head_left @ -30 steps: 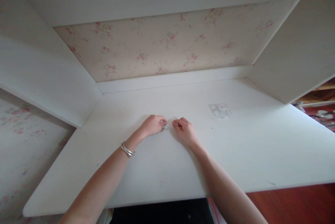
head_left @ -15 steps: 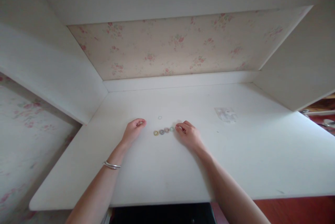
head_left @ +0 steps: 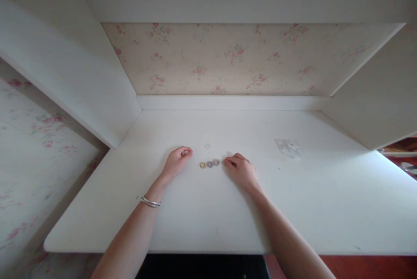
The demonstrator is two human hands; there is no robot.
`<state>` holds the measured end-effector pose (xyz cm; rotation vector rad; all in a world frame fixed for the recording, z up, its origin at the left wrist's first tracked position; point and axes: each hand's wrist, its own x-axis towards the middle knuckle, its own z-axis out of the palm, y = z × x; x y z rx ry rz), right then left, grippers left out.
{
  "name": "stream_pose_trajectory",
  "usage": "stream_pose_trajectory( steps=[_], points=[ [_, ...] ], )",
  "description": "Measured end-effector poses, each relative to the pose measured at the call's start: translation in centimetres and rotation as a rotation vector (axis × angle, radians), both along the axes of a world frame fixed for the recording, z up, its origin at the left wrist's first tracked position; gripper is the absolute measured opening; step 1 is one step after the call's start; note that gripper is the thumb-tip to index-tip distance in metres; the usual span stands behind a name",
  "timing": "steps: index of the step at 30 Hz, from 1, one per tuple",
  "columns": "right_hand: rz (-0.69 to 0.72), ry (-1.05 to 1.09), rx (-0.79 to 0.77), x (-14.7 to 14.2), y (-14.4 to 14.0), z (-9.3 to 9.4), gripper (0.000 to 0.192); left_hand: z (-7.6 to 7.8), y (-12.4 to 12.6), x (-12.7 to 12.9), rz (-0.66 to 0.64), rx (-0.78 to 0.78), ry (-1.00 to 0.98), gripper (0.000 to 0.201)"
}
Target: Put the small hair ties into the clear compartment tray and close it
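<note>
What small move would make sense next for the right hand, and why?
Probably a slight leftward nudge of the pale ring toward the pinkish ring: the right hand already has its fingertips at it, and it seems slightly apart from the row. Whether they grip it is unclear.

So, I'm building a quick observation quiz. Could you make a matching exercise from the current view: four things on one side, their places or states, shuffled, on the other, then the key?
Things:
1. Clear packet
2. Yellow ring
3. Rightmost ring
4. Silver bangles

Places or states:
A. Partly hidden by the right hand
B. Around the left wrist
C. At the row's left end
D. Lying to the right of the right hand

Pairs: 1-D, 2-C, 3-A, 4-B
</note>
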<state>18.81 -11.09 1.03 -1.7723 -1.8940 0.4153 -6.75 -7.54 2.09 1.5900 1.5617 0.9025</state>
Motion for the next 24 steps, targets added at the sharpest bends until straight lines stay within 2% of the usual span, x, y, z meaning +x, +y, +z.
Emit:
stream_pose_trajectory(
  steps=[7,15,19,24],
  points=[
    [0.018,0.004,-0.042,-0.1,-0.1,0.3,0.027,0.1,-0.1,0.1,0.013,0.026,-0.016,0.030],
    [-0.026,0.106,0.019,0.4,0.6,-0.5,0.035,-0.5,0.1,-0.2,0.003,0.037,-0.008,0.031],
    [0.105,0.032,0.016,-0.4,2.5,1.1,0.029,-1.0,0.4,-0.4,-0.001,0.056,-0.022,0.032],
    [0.296,-0.243,-0.049,-3.6,6.4,3.8,0.028,-1.2,0.6,-0.6,-0.016,0.057,-0.035,0.031]
  ],
)
